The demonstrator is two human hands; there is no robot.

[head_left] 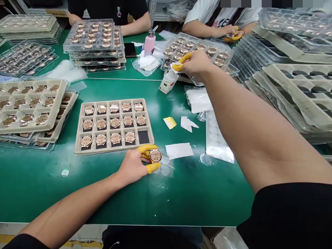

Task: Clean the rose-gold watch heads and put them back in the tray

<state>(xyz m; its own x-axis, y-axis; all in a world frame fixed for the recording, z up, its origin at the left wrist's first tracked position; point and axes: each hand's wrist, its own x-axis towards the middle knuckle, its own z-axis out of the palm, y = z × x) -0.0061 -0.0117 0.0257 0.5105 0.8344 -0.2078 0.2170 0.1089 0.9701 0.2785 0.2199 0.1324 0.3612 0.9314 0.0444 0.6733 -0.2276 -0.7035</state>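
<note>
My left hand point(138, 164), with yellow finger cots, pinches a rose-gold watch case point(155, 156) by its sides, back face with a CE mark turned up. Below it lies a clear film with round stickers point(165, 169). Left of it sits a beige tray point(77, 147) of similar watch cases; its front right pocket holds no case. Farther off, my right hand point(193, 65), also in yellow finger cots, is closed on a white wipe point(175, 67) at the top of a small white bottle point(168, 84). The bottle tilts; whether it is lifted I cannot tell.
Stacked trays of watch cases stand at left point(58, 100), at back point(89, 45) and beyond my right hand point(215, 57). More trays point(285, 90) pile up at right. Paper scraps point(179, 150) and a sticker sheet point(219, 145) lie mid-table. Two people sit opposite.
</note>
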